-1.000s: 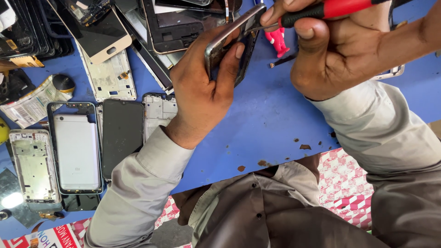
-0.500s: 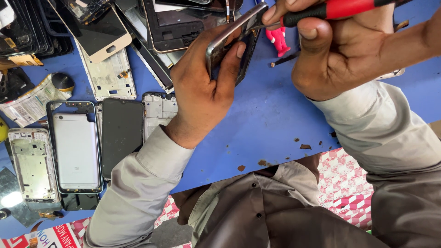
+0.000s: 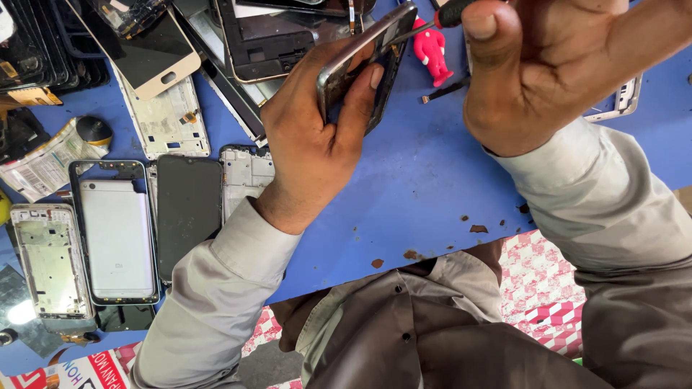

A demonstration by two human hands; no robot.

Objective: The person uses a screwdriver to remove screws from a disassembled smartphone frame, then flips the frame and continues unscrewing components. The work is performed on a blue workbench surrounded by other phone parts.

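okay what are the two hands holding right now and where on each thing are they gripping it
The left hand grips a phone frame by its long edges, thumb on one side, fingers wrapped behind. The right hand holds a screwdriver by its handle, tip at the frame.

Blue work table (image 3: 425, 180) in front of you, with the phone parts lying on it.

On your left lie a silver phone back shell in a dark frame (image 3: 115, 232), a flat black screen panel (image 3: 189, 213) just beside it, a pale bare metal mid-frame (image 3: 52, 261) at the far left edge, and a white inner frame with cut-outs (image 3: 173, 119) further up. A gold-edged dark phone frame (image 3: 263, 43) rests among overlapping screens at the top. A small pink figure-shaped plastic piece (image 3: 435, 52) lies near the top centre. Small brown chips (image 3: 478, 228) dot the bare blue surface near your edge.
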